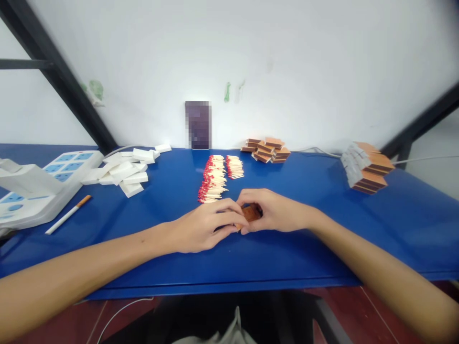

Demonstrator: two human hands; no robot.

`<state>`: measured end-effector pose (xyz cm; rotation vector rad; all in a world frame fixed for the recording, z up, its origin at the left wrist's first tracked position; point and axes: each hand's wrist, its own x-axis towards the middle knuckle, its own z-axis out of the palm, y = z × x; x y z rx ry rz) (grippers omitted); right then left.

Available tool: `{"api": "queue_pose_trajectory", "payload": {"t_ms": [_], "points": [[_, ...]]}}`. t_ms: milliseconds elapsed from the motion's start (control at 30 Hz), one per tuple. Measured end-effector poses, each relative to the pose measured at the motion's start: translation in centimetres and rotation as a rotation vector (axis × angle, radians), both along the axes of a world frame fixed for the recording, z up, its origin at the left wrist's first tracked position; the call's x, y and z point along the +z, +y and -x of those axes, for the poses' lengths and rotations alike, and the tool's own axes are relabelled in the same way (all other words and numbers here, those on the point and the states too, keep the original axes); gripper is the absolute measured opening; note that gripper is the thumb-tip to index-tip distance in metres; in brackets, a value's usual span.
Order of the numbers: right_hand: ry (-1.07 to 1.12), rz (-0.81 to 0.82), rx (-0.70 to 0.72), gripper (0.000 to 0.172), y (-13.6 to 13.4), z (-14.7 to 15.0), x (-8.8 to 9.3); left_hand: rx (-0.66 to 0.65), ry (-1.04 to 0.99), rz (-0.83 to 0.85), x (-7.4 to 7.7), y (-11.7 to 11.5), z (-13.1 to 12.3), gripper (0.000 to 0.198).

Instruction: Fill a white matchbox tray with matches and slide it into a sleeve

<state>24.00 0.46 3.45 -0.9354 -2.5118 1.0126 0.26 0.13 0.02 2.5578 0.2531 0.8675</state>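
Between my two hands, just above the blue table, is a small orange-brown matchbox sleeve (251, 212). My left hand (211, 224) pinches its left end with thumb and fingers. Curled round its right side is my right hand (274, 210), thumb below and fingers above. My fingers cover much of the sleeve, so I cannot see what is inside. Right behind my left hand lies a large bundle of red-headed matches (213, 179). A smaller group of matches (234, 167) sits beside it.
White matchbox trays (124, 169) are heaped at the left. Orange-brown matchboxes (267, 149) lie stacked at the back, and a wrapped block of matchboxes (369, 167) stands right. A cigarette (68, 215) lies beside the white power strip (68, 177). A dark pixelated panel (198, 125) leans against the wall.
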Motion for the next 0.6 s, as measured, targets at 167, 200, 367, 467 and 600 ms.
{"api": "queue_pose_trajectory", "payload": {"t_ms": [167, 200, 367, 467, 600], "points": [[0.008, -0.052, 0.04, 0.027, -0.1, 0.3, 0.2, 0.01, 0.05, -0.064, -0.1, 0.0, 0.3, 0.022], [-0.006, -0.065, 0.063, 0.027, -0.2, 0.4, 0.3, 0.029, 0.033, -0.1, -0.1, 0.0, 0.3, 0.021], [-0.131, -0.236, 0.053, 0.032, -1.2, 0.0, 1.8, 0.08, 0.033, -0.324, 0.6, 0.1, 0.6, 0.017], [-0.18, -0.449, -0.229, 0.032, -2.6, -3.5, 2.9, 0.078, 0.059, -0.647, 2.4, 1.6, 2.2, 0.024], [-0.275, -0.735, -0.701, 0.034, -4.7, -13.8, 3.4, 0.502, 0.163, -0.638, 5.4, 5.7, 6.1, 0.025]]}}
